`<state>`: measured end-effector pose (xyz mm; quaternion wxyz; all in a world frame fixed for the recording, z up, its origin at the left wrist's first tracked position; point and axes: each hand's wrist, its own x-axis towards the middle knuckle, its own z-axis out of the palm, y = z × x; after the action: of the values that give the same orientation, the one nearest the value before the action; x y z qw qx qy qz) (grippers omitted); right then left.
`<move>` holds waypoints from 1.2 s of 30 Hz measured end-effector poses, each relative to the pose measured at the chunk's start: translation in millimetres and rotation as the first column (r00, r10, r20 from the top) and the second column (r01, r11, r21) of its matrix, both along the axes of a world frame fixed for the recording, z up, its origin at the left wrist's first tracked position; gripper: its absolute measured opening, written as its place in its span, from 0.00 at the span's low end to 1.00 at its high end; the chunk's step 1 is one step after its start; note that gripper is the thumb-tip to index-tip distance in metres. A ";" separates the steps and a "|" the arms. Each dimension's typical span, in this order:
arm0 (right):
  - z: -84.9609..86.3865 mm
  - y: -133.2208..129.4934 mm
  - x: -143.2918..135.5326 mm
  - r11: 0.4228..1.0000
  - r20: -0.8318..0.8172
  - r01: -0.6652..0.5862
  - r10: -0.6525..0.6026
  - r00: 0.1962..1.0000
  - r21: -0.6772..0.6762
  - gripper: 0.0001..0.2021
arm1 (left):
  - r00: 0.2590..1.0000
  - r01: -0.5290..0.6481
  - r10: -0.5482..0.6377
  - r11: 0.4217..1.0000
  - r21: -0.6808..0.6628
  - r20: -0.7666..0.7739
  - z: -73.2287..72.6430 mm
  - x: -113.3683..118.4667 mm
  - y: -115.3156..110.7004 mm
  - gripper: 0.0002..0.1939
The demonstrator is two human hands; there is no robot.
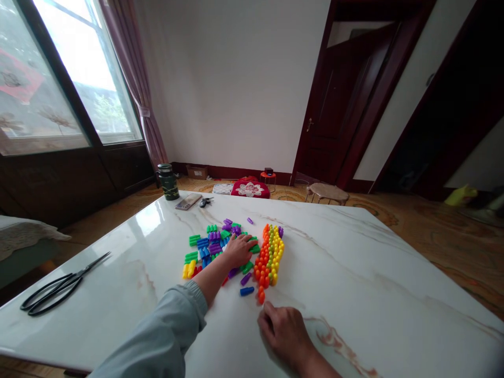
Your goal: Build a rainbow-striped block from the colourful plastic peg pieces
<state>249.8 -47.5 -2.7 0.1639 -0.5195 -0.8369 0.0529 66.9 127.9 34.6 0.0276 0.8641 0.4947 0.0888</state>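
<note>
A loose pile of green, blue, purple, yellow and red plastic pieces [214,249] lies on the marble-patterned table. My left hand [238,250] reaches over the pile's right side, palm down, fingers apart over green pieces. Just right of it, orange, yellow and light green pieces [271,254] form long rows, with purple ones at the far end. My right hand [284,332] is closed near the rows' near end, beside an orange piece [261,297]; what its fingers hold, if anything, is hidden. A blue piece [247,291] lies apart between the hands.
Black-handled scissors [65,286] lie on the table's left part. At the far left edge stand a camouflage flask [168,182], a phone [188,201] and keys [205,202]. Beyond the table are a round stool [327,192] and a red floral cushion [250,189].
</note>
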 end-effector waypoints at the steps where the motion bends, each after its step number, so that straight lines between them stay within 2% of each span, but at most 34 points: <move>1: 0.8 0.1 -0.2 1.000 0.001 0.000 0.000 1.000 0.000 0.08 | 1.000 -0.009 0.009 1.000 -0.003 -0.004 2.7 -2.4 -1.8 0.23; 5: 2.0 0.2 -0.6 1.000 0.007 0.000 0.000 1.000 0.005 0.08 | 0.999 -0.031 0.031 0.999 -0.009 -0.012 10.5 -12.7 -11.2 0.20; 9: 0.1 -0.5 -0.4 1.000 0.008 -0.008 0.008 1.000 0.013 0.07 | 0.999 -0.017 0.016 1.000 0.013 0.042 11.9 -21.5 -21.1 0.16; 13: -0.9 -0.4 -0.1 1.000 0.006 -0.012 0.012 1.000 0.028 0.07 | 0.995 -0.019 0.018 1.000 0.002 0.099 15.3 -31.9 -20.2 0.12; 16: -1.3 0.4 0.0 0.999 0.007 -0.018 0.018 1.000 0.031 0.08 | 0.977 -0.150 0.142 0.988 0.035 0.160 20.5 -43.7 -8.8 0.14; 19: -2.9 0.9 0.2 0.999 0.005 -0.022 0.022 1.000 0.028 0.08 | 0.937 -0.309 0.295 0.950 0.047 0.188 24.2 -55.0 9.3 0.19; 22: -4.4 0.4 0.5 1.000 -0.001 -0.021 0.021 1.000 0.016 0.08 | 0.919 -0.371 0.364 0.928 0.019 0.155 22.6 -58.1 29.0 0.24; 28: -3.6 -0.9 1.0 1.000 -0.028 -0.013 0.012 1.000 -0.018 0.07 | 0.871 -0.485 0.489 0.871 -0.074 0.054 10.4 -36.3 60.2 0.32; 33: -3.2 0.7 1.1 0.999 -0.047 -0.009 0.007 0.999 -0.034 0.06 | 0.814 -0.576 0.581 0.809 -0.119 0.008 3.9 -21.9 76.2 0.30; 36: -2.2 1.1 0.9 0.999 -0.046 -0.010 0.008 0.999 -0.031 0.06 | 0.816 -0.574 0.578 0.811 -0.111 0.009 0.2 -18.5 78.5 0.27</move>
<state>250.6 -46.4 -4.9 0.1746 -0.5170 -0.8343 0.0786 48.3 206.4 34.7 0.0545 0.6690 0.7364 0.0855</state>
